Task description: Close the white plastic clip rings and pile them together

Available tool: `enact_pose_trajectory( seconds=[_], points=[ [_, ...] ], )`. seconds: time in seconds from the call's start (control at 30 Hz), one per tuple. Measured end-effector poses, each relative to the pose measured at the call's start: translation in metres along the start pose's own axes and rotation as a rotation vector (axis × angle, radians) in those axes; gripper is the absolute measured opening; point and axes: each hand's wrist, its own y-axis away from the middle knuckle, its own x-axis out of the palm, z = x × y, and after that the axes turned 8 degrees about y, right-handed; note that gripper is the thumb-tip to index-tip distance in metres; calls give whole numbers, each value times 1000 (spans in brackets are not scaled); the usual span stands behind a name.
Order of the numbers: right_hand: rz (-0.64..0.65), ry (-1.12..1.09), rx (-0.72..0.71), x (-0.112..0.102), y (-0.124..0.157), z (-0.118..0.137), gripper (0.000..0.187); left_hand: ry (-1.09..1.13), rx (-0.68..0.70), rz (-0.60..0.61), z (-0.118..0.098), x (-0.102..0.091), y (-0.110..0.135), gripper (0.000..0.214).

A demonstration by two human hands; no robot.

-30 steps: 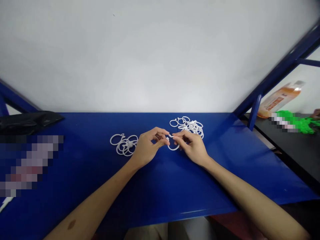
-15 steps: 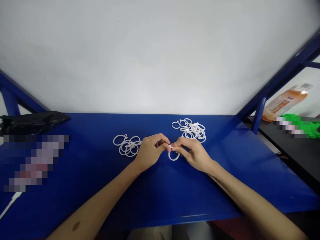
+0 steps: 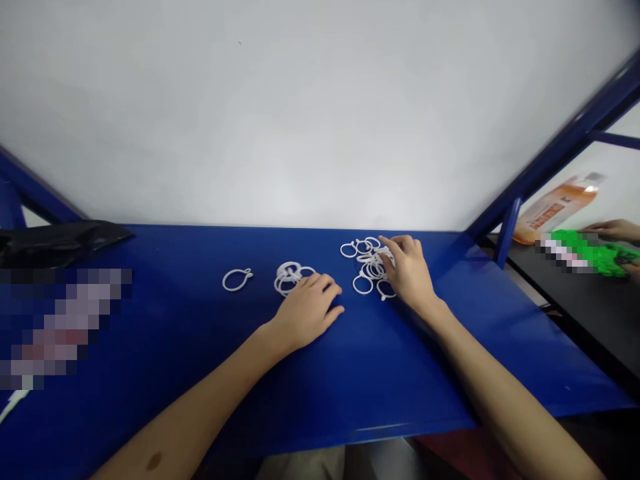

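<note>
Several thin white rings, each with a small knob or eyelet, lie in two groups. My left hand (image 3: 310, 310) rests low at the smaller left group (image 3: 286, 277) and covers part of it; its fingers are apart and nothing shows in them. One single ring (image 3: 234, 281) lies farther left. Over the right edge of the larger pile (image 3: 373, 268) is my right hand (image 3: 409, 272), thumb and forefinger apart at the rings. Its other fingertips and some rings beneath it are hidden.
The rings lie on a blue tabletop (image 3: 280, 400) against a white wall (image 3: 300, 120). A black plastic bag (image 3: 65, 241) and a blurred-out item lie at left. On a black surface at right are an orange bottle (image 3: 557, 207), green material (image 3: 585, 250) and another person's hand (image 3: 617, 231).
My hands have parted from the ring they held between them. The right moved to the larger pile; the left opened, and rings of its group shifted right, leaving one apart.
</note>
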Motion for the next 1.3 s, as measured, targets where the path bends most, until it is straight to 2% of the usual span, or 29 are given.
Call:
enact_pose_trajectory(
  seconds=[0.07,0.13,0.2,0.3,0.4,0.57,0.67,0.73,0.8,0.87,0.97,1.1,1.17,1.23,1.3],
  points=[
    [-8,-12,-20,-1,1,5,36,101,126,38,-3,-1,-1,20],
    [-5,-60,-56,-4,2,13,35,131,161,22,-3,-2,-1,20],
    [15,-124,-104,-7,4,22,33,95,109,-37,1,-3,-1,25],
    [70,-218,-202,-9,8,34,30,2,-47,-121,11,-3,-1,40],
    [129,-274,-292,-9,11,41,29,-30,-125,-123,19,-2,-2,43],
    [198,-304,-355,-9,14,47,28,105,-75,-150,22,-2,-4,33],
    [222,-298,-420,-7,15,52,30,192,-36,-236,21,-5,-5,27],
    [234,-279,-477,-4,17,55,34,164,-35,-298,22,-6,-5,28],
    [251,-260,-537,0,18,58,38,93,-48,-287,25,-5,-5,32],
    [272,-254,-577,2,19,59,38,32,-59,-212,30,-2,-5,37],
    [310,-256,-586,0,19,61,30,-30,-102,-154,39,4,-3,37],
    [364,-265,-599,-7,19,63,21,-159,-256,-196,48,4,-3,36],
    [367,-276,-590,-10,18,65,20,-213,-291,-237,48,0,-3,33],
    [349,-302,-558,-11,18,66,21,-207,-244,-292,44,-4,-4,31],
    [307,-353,-515,-11,17,66,23,-97,-116,-291,36,-8,-4,33]
  ],
)
